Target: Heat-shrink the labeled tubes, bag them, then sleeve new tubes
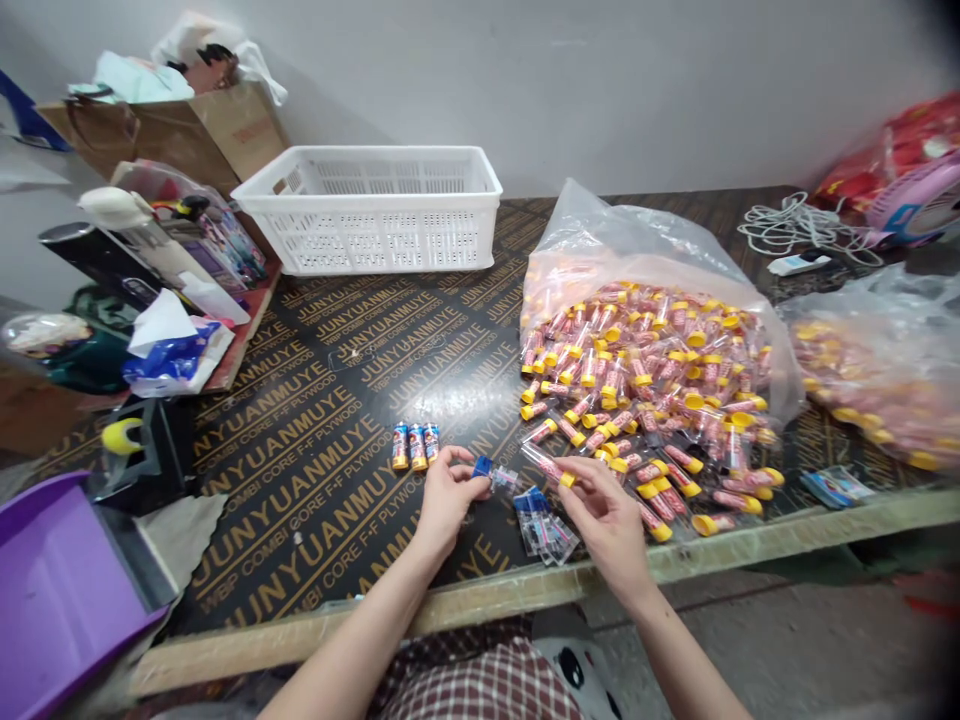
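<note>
My left hand (452, 492) pinches a small clear packet (484, 468) by its blue end. In my right hand (606, 512) is a clear tube (541, 462) with a yellow cap and pink contents, its capped end between my fingers. Three small blue-and-orange printed cylinders (415, 446) stand side by side left of my left hand. Between my hands, near the table's front edge, lies a bunch of clear packets with blue tops (546, 530). A heap of yellow-capped tubes (637, 370) spills out of a large clear plastic bag (600, 225) beyond my right hand.
At the back stands a white plastic basket (375, 230). A second bag of tubes (881, 370), a coiled white cable (806, 228) and a pink fan (915, 200) are on the right. Bottles (112, 260), a tissue pack (176, 350) and a purple dustpan (64, 580) are left.
</note>
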The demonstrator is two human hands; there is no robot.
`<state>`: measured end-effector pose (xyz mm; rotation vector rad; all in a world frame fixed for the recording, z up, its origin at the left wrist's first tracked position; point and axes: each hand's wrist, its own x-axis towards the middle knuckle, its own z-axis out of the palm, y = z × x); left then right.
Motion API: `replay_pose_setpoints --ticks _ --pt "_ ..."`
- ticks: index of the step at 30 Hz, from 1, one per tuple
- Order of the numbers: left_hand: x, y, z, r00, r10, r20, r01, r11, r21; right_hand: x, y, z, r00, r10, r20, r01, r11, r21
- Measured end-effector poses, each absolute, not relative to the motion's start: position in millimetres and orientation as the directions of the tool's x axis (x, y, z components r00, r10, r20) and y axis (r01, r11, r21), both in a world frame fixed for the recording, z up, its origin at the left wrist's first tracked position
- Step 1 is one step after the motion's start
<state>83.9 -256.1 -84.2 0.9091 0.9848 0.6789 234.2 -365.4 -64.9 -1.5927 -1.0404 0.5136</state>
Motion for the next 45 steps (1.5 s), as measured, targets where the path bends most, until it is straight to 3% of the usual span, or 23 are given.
replay_pose_setpoints --ticks 5,9,19,24,29,37,45 --pt "78.0 -243.8 -76.7 0.362 0.793 -0.489 -0.227 0.584 0.779 219.6 -365.3 -67.0 0.526 0.836 0.153 0.245 0.023 -0.969" --pt "77.3 -240.4 -76.3 0.318 0.793 -0.521 -0.301 0.605 0.737 213.6 -365.1 -66.8 0.533 0.825 0.190 0.271 0.046 -0.961" --pt "72.6 -237.8 -79.7 0.264 0.805 -0.531 -0.316 0.592 0.741 209.2 -366.8 -70.4 0.492 0.821 0.288 0.415 0.070 -0.907" --pt "74.1 -241.6 -79.0 0.255 0.829 -0.497 -0.297 0.557 0.776 206.1 -367.1 -71.9 0.389 0.876 0.284 0.476 0.072 -0.876" --pt "76.3 -246.9 -69.4 0.376 0.821 -0.429 -0.321 0.550 0.771 201.7 -364.8 -71.9 0.264 0.938 0.225 0.420 0.099 -0.902" --pt "72.9 -257.8 -56.1 0.559 0.679 -0.476 -0.177 0.658 0.731 202.3 -357.4 -75.7 0.209 0.922 0.326 0.539 0.169 -0.825" --pt "74.1 -270.9 -56.6 0.639 0.579 -0.507 -0.078 0.704 0.705 210.3 -354.9 -72.9 -0.029 0.957 0.287 0.452 0.269 -0.851"
